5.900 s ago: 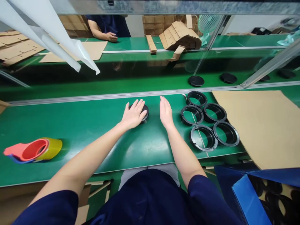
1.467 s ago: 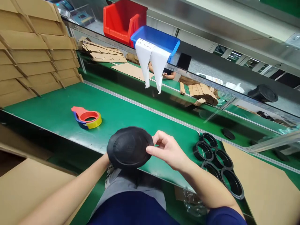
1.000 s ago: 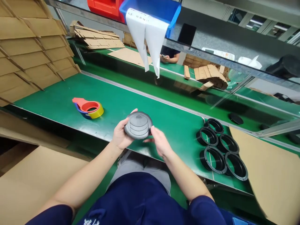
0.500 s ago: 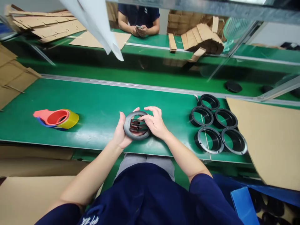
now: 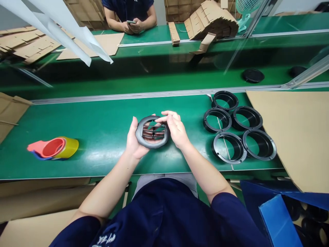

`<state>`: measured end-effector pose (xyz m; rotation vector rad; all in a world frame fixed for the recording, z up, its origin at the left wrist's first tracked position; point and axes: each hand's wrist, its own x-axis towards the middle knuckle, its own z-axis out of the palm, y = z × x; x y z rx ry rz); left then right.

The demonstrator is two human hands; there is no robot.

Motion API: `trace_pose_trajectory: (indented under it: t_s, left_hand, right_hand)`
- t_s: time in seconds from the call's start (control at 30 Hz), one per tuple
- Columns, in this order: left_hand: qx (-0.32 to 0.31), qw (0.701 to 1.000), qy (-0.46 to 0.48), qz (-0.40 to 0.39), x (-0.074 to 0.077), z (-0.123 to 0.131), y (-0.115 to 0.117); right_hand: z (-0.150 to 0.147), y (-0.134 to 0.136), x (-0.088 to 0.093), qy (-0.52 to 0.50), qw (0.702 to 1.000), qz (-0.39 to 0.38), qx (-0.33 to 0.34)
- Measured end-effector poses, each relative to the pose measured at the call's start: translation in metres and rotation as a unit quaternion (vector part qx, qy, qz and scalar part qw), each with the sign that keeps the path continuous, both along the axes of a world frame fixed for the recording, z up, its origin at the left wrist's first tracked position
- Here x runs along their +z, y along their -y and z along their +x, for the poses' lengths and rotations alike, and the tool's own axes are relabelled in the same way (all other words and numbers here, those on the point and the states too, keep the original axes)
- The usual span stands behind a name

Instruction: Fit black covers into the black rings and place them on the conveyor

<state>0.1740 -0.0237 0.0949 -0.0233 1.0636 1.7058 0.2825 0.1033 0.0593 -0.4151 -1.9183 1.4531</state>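
A round dark grey air vent (image 5: pixel 152 144) with black slats across its opening is held above the green table. My left hand (image 5: pixel 134 142) grips it from the left and below, thumb up along the rim, some fingers showing behind the slats. At its upper right, my right hand (image 5: pixel 177 130) has bent fingers on the rim and reaching to the opening; its thumb is hard to make out. Several black rings (image 5: pixel 229 147), open through the middle, stand grouped on the table to the right of my hands.
A tape dispenser (image 5: pixel 52 148) in red, yellow and blue lies at the left. Cardboard (image 5: pixel 295 137) covers the right end of the table (image 5: pixel 102 113). A blue box (image 5: pixel 280 219) is below right. White sheets (image 5: pixel 77 37) hang above. Across the partition, a person (image 5: pixel 130 20) holds a phone.
The vent has tilted so its slats and the gaps between them show more openly. My right fingers have shifted slightly along its upper right rim. The camera view has moved.
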Motion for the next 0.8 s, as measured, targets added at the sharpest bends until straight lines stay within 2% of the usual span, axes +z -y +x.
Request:
trace_pose_trajectory:
  t_s: [0.1, 0.17, 0.23, 0.33, 0.4, 0.5, 0.6, 0.7, 0.8]
  left_hand:
    - [0.013, 1.0, -0.005, -0.014, 0.0, -0.002, -0.005]
    - [0.019, 0.999, -0.013, -0.028, 0.002, -0.006, -0.01]
    - [0.042, 0.997, -0.043, -0.039, 0.008, -0.011, -0.014]
    - [0.071, 0.988, -0.131, -0.042, 0.022, -0.015, -0.023]
    - [0.047, 0.98, -0.185, -0.05, 0.031, -0.015, -0.032]
    - [-0.044, 0.972, -0.223, -0.057, 0.035, -0.013, -0.054]
    - [-0.113, 0.968, -0.221, -0.037, 0.026, -0.011, -0.09]
    - [-0.127, 0.971, -0.203, 0.006, 0.009, 0.002, -0.127]
    - [-0.117, 0.974, -0.17, 0.089, -0.014, 0.034, -0.141]
  right_hand:
    - [0.001, -0.003, -0.002, 0.008, 1.0, 0.003, -0.016]
    - [0.0, -0.002, -0.003, 0.019, 0.999, 0.032, -0.024]
    - [-0.001, 0.003, -0.001, 0.047, 0.991, 0.126, -0.002]
    - [0.0, 0.01, 0.007, 0.106, 0.95, 0.291, 0.042]
    - [0.001, 0.01, 0.013, 0.139, 0.935, 0.325, 0.025]
    - [0.007, -0.001, 0.018, 0.155, 0.941, 0.298, -0.04]
    - [0.016, -0.016, 0.021, 0.135, 0.954, 0.24, -0.121]
    - [0.025, -0.026, 0.027, 0.12, 0.954, 0.187, -0.199]
    - [0.029, -0.029, 0.031, 0.129, 0.945, 0.178, -0.241]
